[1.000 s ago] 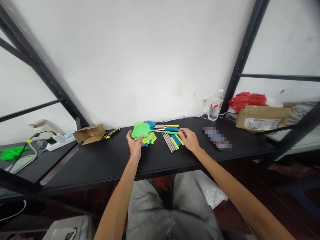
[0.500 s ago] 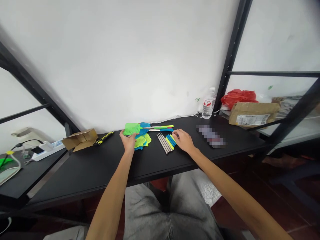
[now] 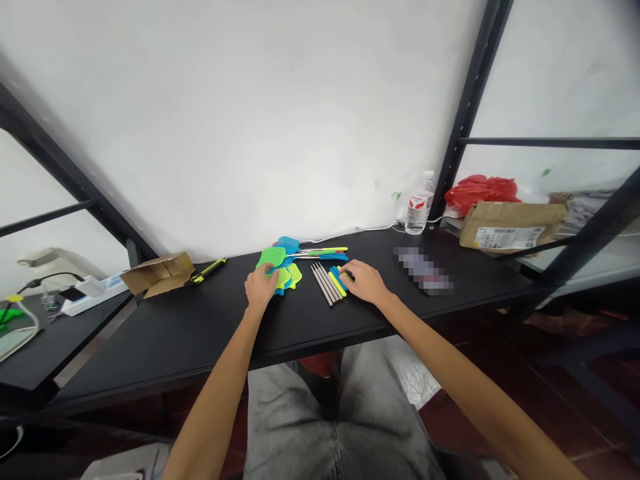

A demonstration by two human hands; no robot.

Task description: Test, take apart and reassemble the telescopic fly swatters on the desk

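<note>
My left hand lies at the near left side of the fly swatters, fingers apart and resting by a pile of loose yellow-green and blue swatter heads. Behind it, fly swatters with a green head and a blue head lie with their thin metal rods and coloured handles pointing right. My right hand has its fingertips closed on a blue handle grip among the short blue and yellow grips. Just left of these, several silver metal rods lie side by side.
On the black table stand an open cardboard box and a black-and-yellow cutter at the left. A water bottle and a blurred-out phone-like object are at the right. Beyond the black post lies a taped carton.
The green-headed swatter has been set down on the others, and my left hand has drawn off it toward the loose heads. My right fingers have moved further over the grips.
</note>
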